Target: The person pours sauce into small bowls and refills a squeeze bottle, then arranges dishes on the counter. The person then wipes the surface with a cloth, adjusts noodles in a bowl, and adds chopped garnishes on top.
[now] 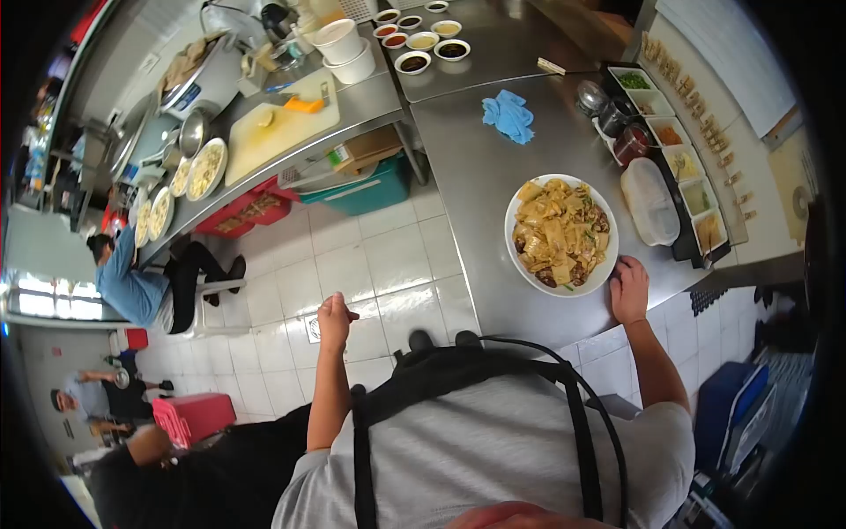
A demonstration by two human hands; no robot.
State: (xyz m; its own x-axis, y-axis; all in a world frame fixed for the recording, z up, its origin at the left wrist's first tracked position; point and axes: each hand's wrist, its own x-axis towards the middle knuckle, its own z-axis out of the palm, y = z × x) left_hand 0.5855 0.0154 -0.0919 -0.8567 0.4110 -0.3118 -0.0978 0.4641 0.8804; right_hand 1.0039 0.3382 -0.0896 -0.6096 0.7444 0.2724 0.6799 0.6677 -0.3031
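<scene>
A white plate (509, 231) heaped with wide fried noodles (564, 231) sits on the steel table (476, 176). My right hand (629, 289) rests on the table at the plate's lower right, its fingers loosely bent and spread beside the rim. Over the tiled floor, left of the table, my left hand (335, 319) hangs in the air with fingers curled in and nothing showing in it. A crumpled blue cloth (508, 116) lies beyond the plate. To the plate's right stand a clear plastic container (650, 202) and a jar of dark red sauce (631, 144).
A black rack of garnish trays (696, 196) lines the table's right edge. Small sauce bowls (452, 50) stand at the back. On the left counter are a cutting board (282, 128) and noodle plates (208, 170). A person in blue (132, 282) sits there; another in black (211, 476) is close at my left.
</scene>
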